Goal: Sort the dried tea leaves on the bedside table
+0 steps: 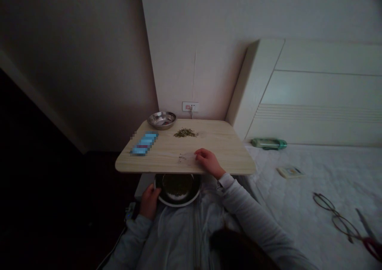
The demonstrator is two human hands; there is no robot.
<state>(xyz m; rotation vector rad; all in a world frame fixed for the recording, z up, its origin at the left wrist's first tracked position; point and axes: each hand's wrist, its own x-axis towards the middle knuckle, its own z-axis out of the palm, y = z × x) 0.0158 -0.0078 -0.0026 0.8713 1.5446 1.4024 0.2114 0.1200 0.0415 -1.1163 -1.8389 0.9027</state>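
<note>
Head view: pale wooden surface (161,164) mid-frame, steel bowl (162,127) at its upper left, greenish flakes (185,133) near its far edge. Your left fingers (156,190) grip the dark bowl (195,187), lower centre; your right fingers (199,153) are bent over the surface, hold unclear. White bed (268,170) at right.
</note>
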